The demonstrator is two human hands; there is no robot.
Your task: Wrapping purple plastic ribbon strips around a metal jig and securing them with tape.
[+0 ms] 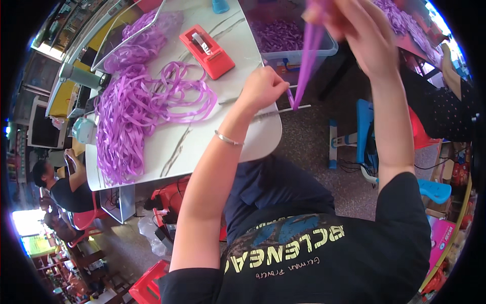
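Observation:
A purple ribbon [306,68] runs taut from my raised right hand [362,38] down to a thin metal rod [298,107] that juts past the table's right edge. The ribbon bends around the rod and comes back up to my left hand [264,88]. My left hand is closed in a fist at the table edge, with the ribbon at its fingertips. Slightly blurred, the fingers of my right hand pinch the ribbon at the top of the view. On the white table [202,144] lies a big heap of purple ribbon [124,126], left of my left hand.
A red tape dispenser [208,53] stands beyond my left hand. Past the table's right edge is a clear bin [324,53] of purple ribbon. A green bottle [83,76] is at the left edge. Blue-framed equipment [363,129] stands on the floor. Other people sit at both sides.

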